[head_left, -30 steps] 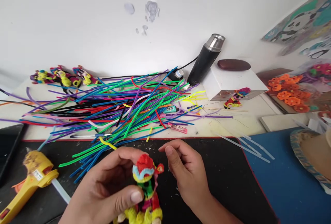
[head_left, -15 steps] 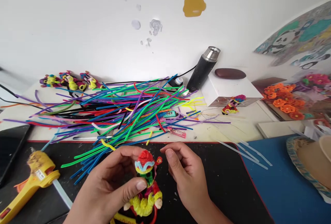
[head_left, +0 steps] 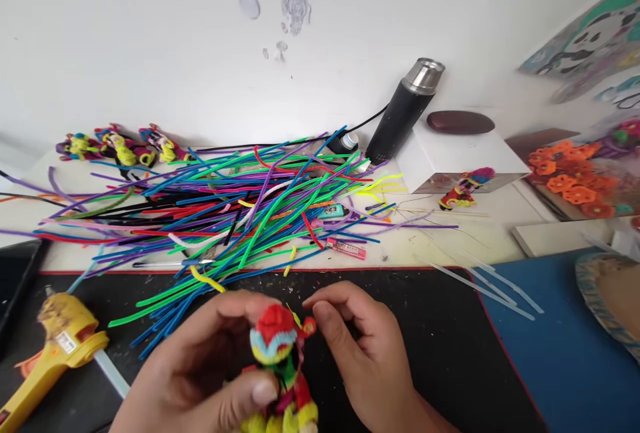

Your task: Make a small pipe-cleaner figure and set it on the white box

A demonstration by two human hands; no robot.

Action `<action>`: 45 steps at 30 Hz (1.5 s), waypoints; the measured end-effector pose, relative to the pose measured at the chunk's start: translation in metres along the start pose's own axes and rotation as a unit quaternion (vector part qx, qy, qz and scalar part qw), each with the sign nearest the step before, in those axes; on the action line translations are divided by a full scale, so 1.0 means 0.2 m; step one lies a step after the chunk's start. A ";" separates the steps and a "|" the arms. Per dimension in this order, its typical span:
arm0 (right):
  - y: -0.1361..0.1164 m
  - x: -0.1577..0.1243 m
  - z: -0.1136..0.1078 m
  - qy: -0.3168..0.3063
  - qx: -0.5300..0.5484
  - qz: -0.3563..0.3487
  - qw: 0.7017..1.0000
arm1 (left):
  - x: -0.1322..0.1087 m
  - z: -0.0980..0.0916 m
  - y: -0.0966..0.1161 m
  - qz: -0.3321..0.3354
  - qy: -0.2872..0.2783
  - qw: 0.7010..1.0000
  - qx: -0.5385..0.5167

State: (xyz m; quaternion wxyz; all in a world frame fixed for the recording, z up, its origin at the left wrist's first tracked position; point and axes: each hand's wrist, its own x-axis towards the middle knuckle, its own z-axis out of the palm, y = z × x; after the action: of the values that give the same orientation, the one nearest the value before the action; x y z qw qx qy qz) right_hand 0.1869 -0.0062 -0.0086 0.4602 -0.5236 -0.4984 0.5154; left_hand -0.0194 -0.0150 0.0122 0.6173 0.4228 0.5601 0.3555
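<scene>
My left hand point(head_left: 200, 359) wraps round a small pipe-cleaner doll point(head_left: 287, 379), thumb across its front. The doll stands upright, with a red head top, a light blue and yellow band on the face, a green neck and red and yellow clothes. Its lower end runs out of view. A small red curl point(head_left: 309, 326) sticks out at the right of its head. Close beside that curl is my right hand point(head_left: 367, 346), fingers bent and thumb against the index finger. Whatever those fingertips hold, if anything, is hidden.
Loose pipe cleaners point(head_left: 240, 206) in many colours spread behind the black mat point(head_left: 440, 353). A yellow glue gun point(head_left: 65, 339) lies at left. Similar dolls point(head_left: 123, 145) lie at back left; another doll point(head_left: 467, 187) leans on a white box point(head_left: 470, 146). A black flask point(head_left: 403, 113) stands behind.
The doll has tilted and come lower and nearer in the left hand, showing more of its head top. The right hand stays beside its head. The camera view has shifted slightly.
</scene>
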 end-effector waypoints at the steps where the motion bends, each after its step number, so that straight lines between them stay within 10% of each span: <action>1: 0.00 0.00 0.00 0.006 0.001 0.003 1.000 | 0.02 0.01 0.00 0.002 -0.005 1.000 -0.011; 16: 0.05 0.01 -0.01 0.010 0.015 -0.013 1.000 | 0.11 0.06 -0.03 0.022 0.005 0.996 -0.090; 45: 0.04 0.01 0.00 0.026 -0.080 -0.116 0.990 | 0.09 0.08 -0.10 0.170 0.094 0.953 0.233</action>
State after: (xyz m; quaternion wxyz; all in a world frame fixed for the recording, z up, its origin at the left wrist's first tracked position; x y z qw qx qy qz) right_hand 0.1881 -0.0057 -0.0176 0.4866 -0.5107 -0.5832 0.4029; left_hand -0.0024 -0.0081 -0.0135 0.3772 0.6083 0.6025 0.3529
